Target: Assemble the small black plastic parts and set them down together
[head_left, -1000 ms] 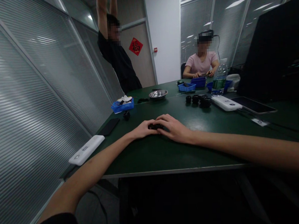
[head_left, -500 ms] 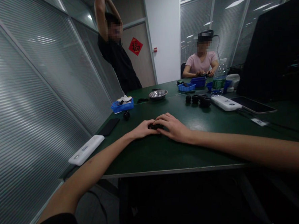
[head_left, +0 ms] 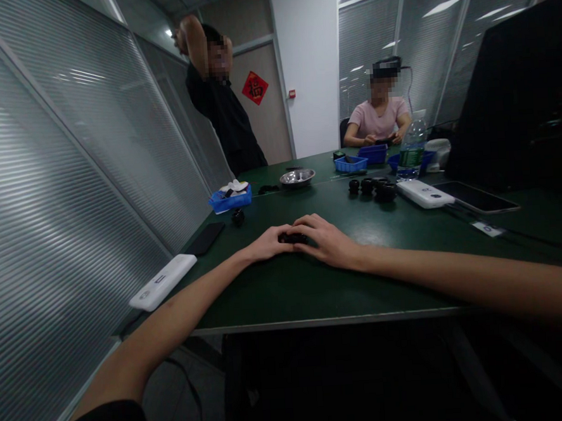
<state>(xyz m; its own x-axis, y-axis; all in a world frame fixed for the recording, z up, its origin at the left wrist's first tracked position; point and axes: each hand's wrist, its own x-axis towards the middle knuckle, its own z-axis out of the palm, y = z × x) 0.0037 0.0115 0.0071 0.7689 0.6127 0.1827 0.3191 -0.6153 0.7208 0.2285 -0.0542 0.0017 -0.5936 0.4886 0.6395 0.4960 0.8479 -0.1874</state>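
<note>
Both hands meet at the middle of the green table, around a small black object whose kind I cannot make out. My left hand is closed on its left side, fingers bent over it. From the right, my right hand curls over the object, thumb at its near side and fingers at the far side. Much of the object is hidden by the fingers. A small round black part lies beyond my left wrist. Several similar black round parts are grouped farther right.
A steel bowl and a blue tray stand farther back. At left lie a white power bank and a black phone-like slab. To the right are a water bottle, another white power bank and a large dark screen. Two people are across the table.
My hands stay in place on the black object, with only slight shifts of the right fingers. The standing person's raised arms have come down behind the head.
</note>
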